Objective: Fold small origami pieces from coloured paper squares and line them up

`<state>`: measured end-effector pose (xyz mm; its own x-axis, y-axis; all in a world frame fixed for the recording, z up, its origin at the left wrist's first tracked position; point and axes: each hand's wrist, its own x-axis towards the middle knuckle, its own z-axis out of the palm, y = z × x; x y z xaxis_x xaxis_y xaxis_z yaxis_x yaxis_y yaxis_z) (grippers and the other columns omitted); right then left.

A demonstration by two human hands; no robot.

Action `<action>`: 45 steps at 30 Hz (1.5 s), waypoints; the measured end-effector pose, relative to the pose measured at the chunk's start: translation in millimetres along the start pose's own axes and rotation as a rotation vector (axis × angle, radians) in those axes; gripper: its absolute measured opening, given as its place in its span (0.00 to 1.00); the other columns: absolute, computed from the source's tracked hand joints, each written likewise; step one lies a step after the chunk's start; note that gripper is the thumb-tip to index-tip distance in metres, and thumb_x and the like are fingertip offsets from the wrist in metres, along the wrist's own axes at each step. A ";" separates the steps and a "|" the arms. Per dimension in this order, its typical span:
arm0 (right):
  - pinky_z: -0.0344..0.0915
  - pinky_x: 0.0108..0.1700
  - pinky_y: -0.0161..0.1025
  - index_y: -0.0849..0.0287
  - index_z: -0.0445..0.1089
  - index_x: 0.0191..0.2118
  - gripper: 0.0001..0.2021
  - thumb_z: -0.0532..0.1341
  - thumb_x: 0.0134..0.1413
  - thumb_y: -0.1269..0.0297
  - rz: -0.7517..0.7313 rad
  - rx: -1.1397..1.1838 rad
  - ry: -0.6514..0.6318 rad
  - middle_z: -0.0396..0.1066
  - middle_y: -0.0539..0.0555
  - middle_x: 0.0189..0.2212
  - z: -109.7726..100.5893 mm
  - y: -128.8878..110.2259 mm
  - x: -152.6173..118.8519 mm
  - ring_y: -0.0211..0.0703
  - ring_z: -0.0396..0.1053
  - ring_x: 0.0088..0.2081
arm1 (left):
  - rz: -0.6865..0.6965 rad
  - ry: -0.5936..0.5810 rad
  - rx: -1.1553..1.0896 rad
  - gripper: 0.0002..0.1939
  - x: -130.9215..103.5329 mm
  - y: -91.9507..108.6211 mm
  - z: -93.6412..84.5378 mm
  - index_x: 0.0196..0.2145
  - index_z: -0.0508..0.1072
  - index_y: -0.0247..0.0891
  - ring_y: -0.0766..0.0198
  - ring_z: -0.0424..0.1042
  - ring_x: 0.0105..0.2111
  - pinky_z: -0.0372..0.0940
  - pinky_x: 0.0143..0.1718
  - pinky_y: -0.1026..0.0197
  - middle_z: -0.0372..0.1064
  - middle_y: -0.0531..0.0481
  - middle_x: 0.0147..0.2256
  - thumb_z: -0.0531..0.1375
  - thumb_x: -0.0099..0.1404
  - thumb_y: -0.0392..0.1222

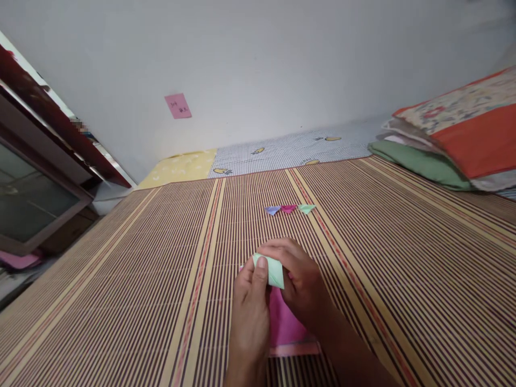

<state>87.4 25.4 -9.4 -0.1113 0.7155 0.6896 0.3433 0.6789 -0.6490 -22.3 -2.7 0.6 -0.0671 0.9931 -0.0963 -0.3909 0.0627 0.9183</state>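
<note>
My left hand [250, 301] grips a folded pale green paper [272, 271], its thumb lying on top of the paper. Around the paper's far and right edges curl the fingers of my right hand [300, 277], which also holds it. Under both hands lies magenta paper [286, 320] with a pink strip along its near edge, partly hidden. Farther off on the striped mat sit three small folded pieces in a row: a blue one [272, 210], a magenta one [288, 208] and a pale green one [307, 208].
The striped mat [141, 279] spreads widely around my hands. Folded bedding [427, 161] and a red patterned cushion [479, 134] are stacked at the right. A pink note [178, 106] is on the wall. A glass-paned cabinet [32, 188] stands at the left.
</note>
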 end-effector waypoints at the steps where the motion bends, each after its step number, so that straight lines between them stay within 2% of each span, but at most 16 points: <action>1: 0.70 0.51 0.49 0.57 0.73 0.50 0.15 0.53 0.64 0.74 0.014 0.025 -0.024 0.75 0.58 0.46 -2.8 0.0 1.3 0.49 0.72 0.49 | -0.004 -0.019 -0.008 0.18 1.4 -0.6 -1.9 0.47 0.78 0.35 0.61 0.74 0.36 0.67 0.40 0.60 0.76 0.45 0.38 0.63 0.67 0.52; 4: 0.71 0.51 0.47 0.57 0.73 0.52 0.18 0.55 0.61 0.76 0.131 0.134 -0.125 0.76 0.57 0.48 -14.4 -0.1 6.5 0.47 0.73 0.50 | 0.002 -0.015 0.000 0.18 6.0 -1.4 -8.1 0.47 0.78 0.35 0.61 0.74 0.35 0.67 0.38 0.61 0.77 0.46 0.36 0.65 0.66 0.50; 7: 0.71 0.49 0.44 0.57 0.75 0.49 0.14 0.55 0.64 0.74 0.232 0.265 -0.181 0.77 0.55 0.45 -23.5 -0.2 10.4 0.45 0.75 0.47 | 0.026 -0.011 0.063 0.17 8.5 1.6 -12.5 0.46 0.78 0.36 0.61 0.74 0.34 0.66 0.37 0.62 0.77 0.47 0.35 0.63 0.68 0.51; 10: 0.71 0.48 0.43 0.57 0.77 0.44 0.10 0.57 0.66 0.71 0.222 0.345 -0.116 0.77 0.53 0.41 -22.9 -1.1 10.8 0.44 0.75 0.46 | 0.078 -0.084 0.189 0.18 8.4 7.4 -12.6 0.43 0.80 0.34 0.60 0.73 0.35 0.65 0.38 0.61 0.76 0.46 0.35 0.61 0.69 0.52; 13: 0.70 0.44 0.41 0.57 0.77 0.39 0.07 0.60 0.64 0.70 0.227 0.327 -0.037 0.76 0.52 0.37 -18.0 -2.5 9.8 0.43 0.75 0.41 | 0.096 -0.157 0.286 0.18 6.9 12.3 -11.1 0.42 0.80 0.34 0.59 0.72 0.35 0.64 0.38 0.60 0.75 0.46 0.34 0.60 0.70 0.53; 17: 0.68 0.41 0.39 0.58 0.75 0.36 0.06 0.61 0.64 0.71 0.233 0.272 -0.031 0.74 0.51 0.34 -18.3 -4.0 9.3 0.42 0.74 0.38 | 0.084 -0.199 0.354 0.17 5.4 14.6 -12.4 0.38 0.81 0.36 0.61 0.68 0.32 0.62 0.34 0.62 0.72 0.48 0.31 0.59 0.71 0.51; 21: 0.66 0.40 0.39 0.59 0.73 0.34 0.08 0.59 0.65 0.72 0.158 0.231 -0.103 0.72 0.51 0.33 -22.3 -3.1 10.7 0.41 0.72 0.37 | 0.119 -0.217 0.421 0.21 6.5 13.6 -15.6 0.31 0.80 0.35 0.64 0.63 0.29 0.59 0.31 0.64 0.65 0.51 0.26 0.57 0.72 0.53; 27: 0.66 0.42 0.39 0.60 0.73 0.36 0.08 0.58 0.67 0.71 0.125 0.264 -0.182 0.72 0.53 0.35 -24.6 1.9 11.3 0.41 0.71 0.39 | 0.073 -0.319 0.423 0.18 6.8 16.6 -16.4 0.33 0.81 0.37 0.65 0.60 0.26 0.59 0.32 0.64 0.64 0.53 0.25 0.59 0.71 0.52; 30: 0.66 0.41 0.38 0.60 0.76 0.36 0.08 0.61 0.66 0.70 0.166 0.299 -0.227 0.72 0.53 0.35 -29.7 4.7 10.3 0.41 0.71 0.38 | 0.040 -0.387 0.439 0.17 6.1 17.8 -17.7 0.34 0.82 0.38 0.65 0.62 0.27 0.61 0.34 0.64 0.67 0.53 0.26 0.59 0.72 0.50; 35: 0.63 0.31 0.35 0.59 0.77 0.33 0.09 0.63 0.64 0.66 0.309 0.411 -0.365 0.68 0.49 0.29 -40.3 7.8 8.6 0.38 0.68 0.30 | 0.009 -0.496 0.490 0.19 5.9 15.5 -20.2 0.32 0.82 0.37 0.62 0.68 0.30 0.63 0.39 0.61 0.73 0.49 0.28 0.57 0.73 0.49; 41: 0.62 0.30 0.34 0.60 0.73 0.29 0.08 0.64 0.60 0.67 0.377 0.330 -0.323 0.68 0.48 0.27 -38.9 3.2 9.0 0.37 0.67 0.27 | 0.027 -0.438 0.554 0.18 7.6 11.5 -16.0 0.31 0.83 0.37 0.63 0.66 0.28 0.59 0.31 0.63 0.73 0.49 0.26 0.58 0.72 0.49; 45: 0.58 0.26 0.34 0.59 0.69 0.30 0.09 0.58 0.63 0.67 0.453 0.184 -0.175 0.67 0.47 0.23 -34.9 5.8 8.9 0.37 0.65 0.24 | -0.014 -0.346 0.501 0.15 9.8 12.7 -15.3 0.32 0.83 0.36 0.63 0.67 0.27 0.58 0.30 0.64 0.72 0.50 0.25 0.63 0.67 0.49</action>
<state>121.0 30.0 4.2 -0.1496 0.9504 0.2728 0.2258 0.3015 -0.9264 -41.9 6.3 5.5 0.2699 0.9612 -0.0568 0.0961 0.0318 0.9949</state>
